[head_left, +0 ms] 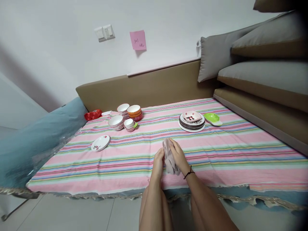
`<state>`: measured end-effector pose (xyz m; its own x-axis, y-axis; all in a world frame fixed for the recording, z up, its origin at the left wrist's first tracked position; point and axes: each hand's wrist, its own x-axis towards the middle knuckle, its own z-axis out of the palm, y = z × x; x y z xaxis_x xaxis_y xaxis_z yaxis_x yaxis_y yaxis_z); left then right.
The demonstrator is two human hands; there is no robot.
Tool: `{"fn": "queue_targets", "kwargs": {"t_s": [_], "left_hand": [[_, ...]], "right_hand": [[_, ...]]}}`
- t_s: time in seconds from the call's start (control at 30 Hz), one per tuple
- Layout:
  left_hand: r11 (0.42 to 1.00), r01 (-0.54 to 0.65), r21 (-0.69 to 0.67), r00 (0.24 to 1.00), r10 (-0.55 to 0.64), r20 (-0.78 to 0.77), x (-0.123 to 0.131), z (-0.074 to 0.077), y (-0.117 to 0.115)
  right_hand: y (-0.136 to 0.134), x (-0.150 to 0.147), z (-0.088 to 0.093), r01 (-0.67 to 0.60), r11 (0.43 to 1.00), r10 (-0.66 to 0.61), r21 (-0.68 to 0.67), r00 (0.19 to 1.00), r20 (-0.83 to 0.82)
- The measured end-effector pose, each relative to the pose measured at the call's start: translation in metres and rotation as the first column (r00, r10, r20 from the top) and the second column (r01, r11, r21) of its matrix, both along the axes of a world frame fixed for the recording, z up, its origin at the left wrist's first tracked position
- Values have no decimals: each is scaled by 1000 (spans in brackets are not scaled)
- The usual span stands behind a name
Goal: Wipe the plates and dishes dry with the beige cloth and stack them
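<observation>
A greyish-beige cloth (170,163) hangs bunched between my two hands, above the front part of the striped bed cover. My right hand (178,155) is closed on its right side, a thin black band round the wrist. Against the cloth's left edge, my left hand (158,161) grips with its fingers mostly hidden. Whether anything lies inside the folds cannot be seen. Ahead and to the right of my hands is a stack of plates (192,129) with a pink patterned bowl (191,116) on top. Beside it lies a green leaf-shaped dish (212,118).
Stacked orange bowls (134,110), a patterned white bowl (116,123) and small nested bowls (129,124) stand at back left. Flowered white plates (101,143) lie nearer. A red bag (92,115) sits by the blue cushion (43,138). Grey-brown cushions (267,77) are piled right.
</observation>
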<state>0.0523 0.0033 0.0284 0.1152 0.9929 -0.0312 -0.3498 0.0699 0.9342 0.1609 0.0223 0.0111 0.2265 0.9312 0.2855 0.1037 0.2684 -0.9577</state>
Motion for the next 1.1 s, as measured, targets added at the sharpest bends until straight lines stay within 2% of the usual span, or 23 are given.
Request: {"fn": "queue_targets", "kwargs": {"t_s": [0.17,0.27,0.4,0.5,0.6,0.7,0.8,0.87,0.93,1.03,1.1], "left_hand": [[996,79,33,994,-77,-75,5,7,-4],[992,93,82,986,-81,-144,10,8,-5],[991,55,122,971,-24,-239,13,6,-6],[985,-24,170,966,67,-248,12,11,-4],[971,-92,221,968,139,-207,13,25,6],[957,-141,254,971,184,-153,16,42,29],[948,-176,267,974,208,-96,17,56,61],[945,-189,266,975,212,-59,16,59,79],[946,-203,254,976,217,-27,16,56,90],[943,-254,213,967,255,25,17,44,96],[942,-285,175,958,279,58,18,36,96]], "right_hand": [[3,1,-5,8,999,-13,-49,996,-90],[4,4,-7,7,999,-14,-53,990,-143],[7,11,-10,1,999,-10,-43,980,-200],[9,15,-8,24,1000,-27,-16,976,-217],[12,17,5,11,999,-2,44,980,-198],[21,18,31,-53,990,74,134,985,-153],[34,18,59,-141,941,119,307,989,88],[44,16,67,-163,897,50,410,961,272],[53,12,65,-89,896,-48,435,954,296],[62,2,49,104,934,-172,340,969,176],[64,-5,40,156,935,-218,318,961,170]]}}
